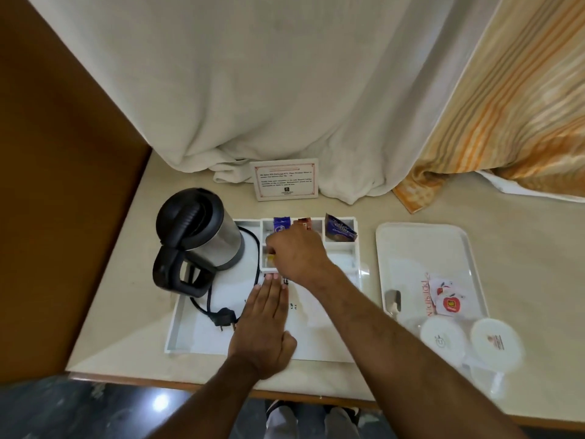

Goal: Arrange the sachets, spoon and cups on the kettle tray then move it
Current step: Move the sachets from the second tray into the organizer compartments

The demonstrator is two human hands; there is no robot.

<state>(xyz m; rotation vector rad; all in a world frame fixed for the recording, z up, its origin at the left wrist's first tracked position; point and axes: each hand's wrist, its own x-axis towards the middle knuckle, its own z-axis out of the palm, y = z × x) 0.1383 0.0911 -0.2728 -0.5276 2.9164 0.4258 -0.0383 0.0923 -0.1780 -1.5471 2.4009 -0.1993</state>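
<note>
Left hand (pixel 269 324) lies flat, fingers together, on the kettle tray (pixel 177 327). Right hand (pixel 296 253) pinches small sachets (pixel 270 257) over a front compartment. Spoon (pixel 393 301) and cups (pixel 443 339) sit on the side tray (pixel 421 242).

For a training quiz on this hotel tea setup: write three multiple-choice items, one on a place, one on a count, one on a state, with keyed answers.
1. Where does the black-and-steel electric kettle stand?
A. On the left part of the white compartment kettle tray
B. On the flat white plastic serving tray
C. On the floor

2. How many round white lidded cups sit on the flat white plastic serving tray?
A. None
B. Two
C. Four

3. How is the left hand held?
A. Gripping the kettle handle
B. Lifted clear of the tray
C. Flat, palm down on the kettle tray

Answers: 1 A, the kettle rests on the tray's left side beside the sachet compartments. 2 B, two cups stand side by side at its near end. 3 C, fingers are stretched flat while the right hand reaches into a compartment.
</note>
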